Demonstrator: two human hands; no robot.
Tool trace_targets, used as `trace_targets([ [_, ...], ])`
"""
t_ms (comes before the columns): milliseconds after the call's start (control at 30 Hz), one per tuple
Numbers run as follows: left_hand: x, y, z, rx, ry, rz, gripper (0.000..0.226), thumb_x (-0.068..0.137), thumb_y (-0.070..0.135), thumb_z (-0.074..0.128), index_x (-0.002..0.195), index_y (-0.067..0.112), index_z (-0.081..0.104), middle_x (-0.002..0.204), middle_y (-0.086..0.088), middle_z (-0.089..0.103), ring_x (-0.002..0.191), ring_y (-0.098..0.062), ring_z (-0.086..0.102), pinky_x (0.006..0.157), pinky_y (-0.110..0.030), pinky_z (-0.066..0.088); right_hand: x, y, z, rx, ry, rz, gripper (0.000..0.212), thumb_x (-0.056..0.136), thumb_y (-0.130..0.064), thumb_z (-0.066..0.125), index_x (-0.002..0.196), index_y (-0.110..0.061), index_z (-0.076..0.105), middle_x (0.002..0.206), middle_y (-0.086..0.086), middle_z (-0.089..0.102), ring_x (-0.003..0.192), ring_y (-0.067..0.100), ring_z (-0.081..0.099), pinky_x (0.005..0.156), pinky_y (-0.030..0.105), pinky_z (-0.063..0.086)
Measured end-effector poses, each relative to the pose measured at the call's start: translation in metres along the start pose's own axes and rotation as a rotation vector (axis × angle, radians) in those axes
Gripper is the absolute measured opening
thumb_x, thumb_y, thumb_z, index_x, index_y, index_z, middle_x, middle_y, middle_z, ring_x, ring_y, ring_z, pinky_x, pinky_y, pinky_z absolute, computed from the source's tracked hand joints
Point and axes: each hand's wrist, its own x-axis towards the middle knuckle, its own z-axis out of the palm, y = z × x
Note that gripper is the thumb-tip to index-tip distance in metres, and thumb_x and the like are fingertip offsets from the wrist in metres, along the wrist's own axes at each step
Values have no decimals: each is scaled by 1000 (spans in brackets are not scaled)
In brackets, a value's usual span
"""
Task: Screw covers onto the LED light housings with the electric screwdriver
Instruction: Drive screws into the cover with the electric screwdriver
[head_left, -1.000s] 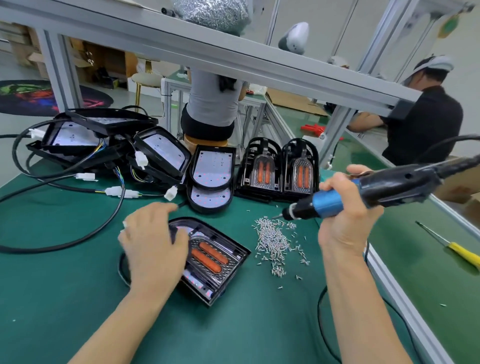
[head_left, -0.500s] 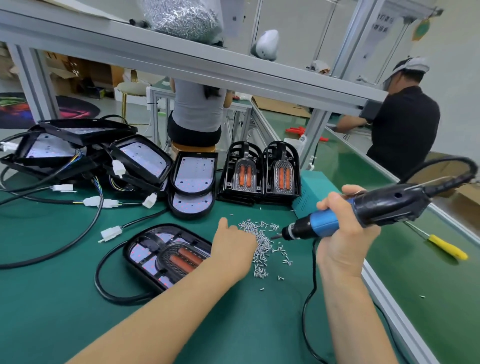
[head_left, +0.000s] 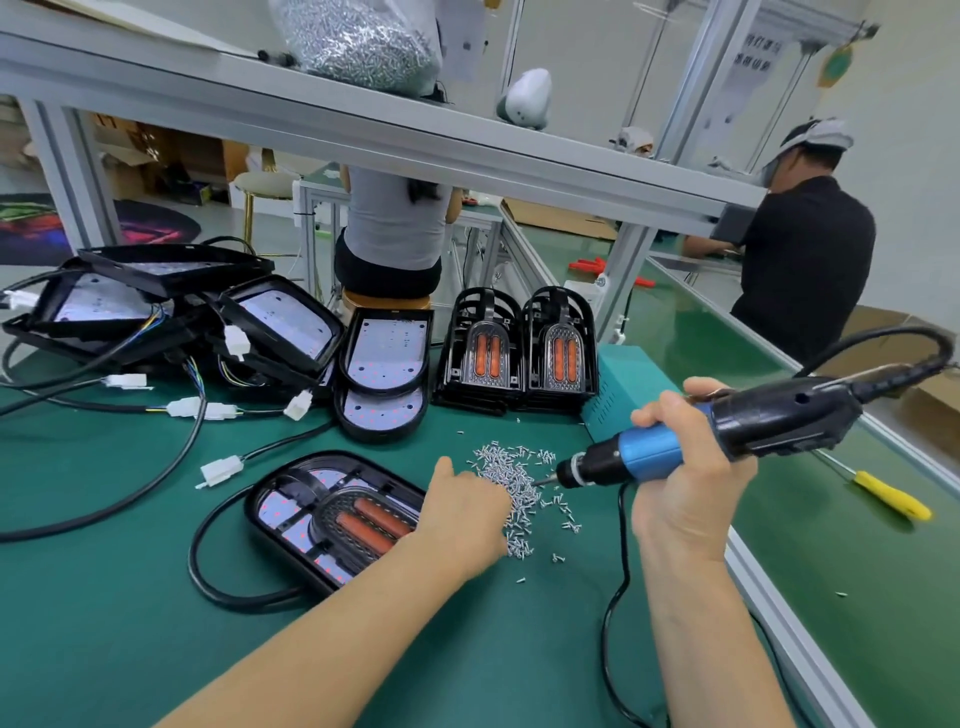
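The right hand (head_left: 685, 467) wraps its fingers around the blue collar of the electric screwdriver (head_left: 727, 431), which is held off the table, long axis nearly level, bit pointing left and slightly down at the pile of screws (head_left: 511, 480). The tool's black cord runs from its rear end, up and to the right. The left hand (head_left: 462, 512) lies on the near-left edge of the screw pile, knuckles up; its fingertips are hidden, so it cannot be told whether they pinch a screw. Just left of this hand one LED light housing (head_left: 332, 519) lies flat with its cover on, two orange strips showing, long axis running from far left to near right, its cable looped around the near end. Behind the pile two covers (head_left: 517, 353) stand upright side by side, rounded ends up. Left of them two open housings (head_left: 384, 374) are stacked, then a heap of further housings (head_left: 156, 306) with white connectors. One yellow-handled screwdriver (head_left: 891, 499) lies to the right. The surface is a green mat (head_left: 104, 623) on an aluminium-framed bench; a shelf above holds one bag of screws (head_left: 363, 41). Two people sit beyond.
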Motion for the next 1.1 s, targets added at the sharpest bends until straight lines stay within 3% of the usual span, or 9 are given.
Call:
trace_targets([
  [100, -6, -22, -23, -470, 168, -104, 10, 76, 20, 58, 69, 13, 63, 79, -2, 69, 76, -22, 61, 72, -27, 45, 4, -6, -2, 81, -5, 45, 21, 71, 0, 60, 79, -18, 57, 68, 9, 50, 55, 18, 53, 65, 27, 47],
  [200, -25, -54, -40, -1037, 212, -146, 16, 72, 11, 69, 60, 19, 65, 61, 4, 66, 59, -7, 58, 62, -19, 46, 5, -9, -1, 210, -39, 135, 21, 72, -1, 58, 83, -19, 53, 63, -3, 48, 55, 14, 50, 63, 25, 46],
  [267, -41, -73, -43, -1352, 210, -144, 21, 73, 1, 72, 59, 17, 66, 57, 0, 63, 54, -8, 54, 56, -14, 44, 1, -9, 4, 301, -50, 199, 21, 71, -3, 57, 83, -20, 54, 62, -5, 46, 55, 11, 47, 64, 24, 44],
  [400, -66, -95, -31, -1588, 256, -218, 16, 71, -5, 75, 68, 11, 72, 66, -10, 67, 58, -14, 58, 58, -16, 48, -13, -3, 22, 426, -96, 297, 17, 72, -6, 57, 81, -20, 56, 66, -6, 47, 55, 10, 47, 65, 23, 45],
  [467, -74, -99, -25, -1622, 263, -255, 10, 66, 4, 78, 71, 11, 75, 71, -11, 70, 62, -14, 61, 62, -20, 52, -21, -1, 32, 455, -129, 330, 18, 71, -7, 56, 85, -19, 52, 60, -7, 48, 54, 9, 48, 64, 23, 47],
  [600, -83, -103, -20, -1598, 271, -259, 23, 54, 20, 79, 76, 12, 77, 79, -15, 73, 70, -16, 65, 68, -24, 55, -33, 4, 51, 482, -185, 369, 18, 72, -7, 56, 85, -19, 51, 58, -7, 49, 53, 9, 48, 63, 22, 48],
  [767, -84, -106, -16, -1547, 303, -250, 22, 73, -4, 74, 76, 17, 78, 74, -8, 73, 66, -12, 66, 67, -22, 55, -40, 8, 61, 451, -222, 371, 17, 73, -7, 54, 85, -18, 50, 58, -6, 49, 53, 9, 48, 62, 22, 48],
  [933, -85, -106, -14, -1482, 271, -252, 18, 77, -3, 73, 79, 15, 78, 79, -15, 73, 72, -29, 66, 80, -44, 54, -40, 11, 62, 413, -240, 364, 18, 71, -6, 55, 83, -18, 51, 58, -6, 48, 52, 9, 48, 61, 22, 47],
  [1100, -85, -109, -6, -881, 348, -180, 17, 83, 9, 70, 87, 24, 76, 81, 16, 66, 86, -6, 59, 84, -24, 43, -35, 19, 57, 220, -288, 270, 23, 70, 2, 56, 82, -17, 53, 59, -1, 48, 51, 15, 49, 59, 25, 45],
])
